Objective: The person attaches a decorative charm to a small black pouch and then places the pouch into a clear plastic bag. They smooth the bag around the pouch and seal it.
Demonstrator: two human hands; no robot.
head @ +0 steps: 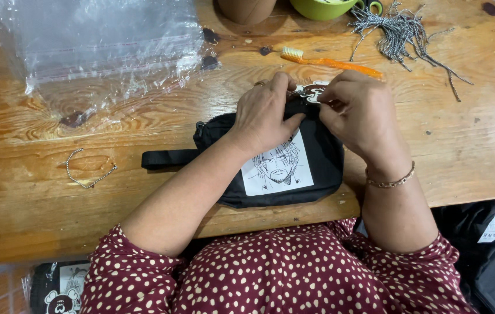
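Closest in, dotted maroon sleeves, and both forearms reaching out over the desk [20, 192], a knotty, varnished plank top. Between them lies the black pouch [317, 168], soft fabric, rounded corners, a white printed patch on its front and a strap trailing off to the left. It sits at the near edge of the desk, right in front of the person. The left hand [265, 113] is curled over the pouch's top edge, fingers bent, thumb pressing down on the fabric. The right hand [358, 113], gold bracelet at the wrist, has its fingertips pressed together, pinching at a small charm [312, 91] by the top of the pouch (what exactly it grips there is hidden). Off left, a thin metal ball chain [87, 168]. Further out, an orange toothbrush [331, 63], crinkly clear plastic bags [102, 40], a bundle of black-and-white cords [401, 29], a green bowl [320, 8].
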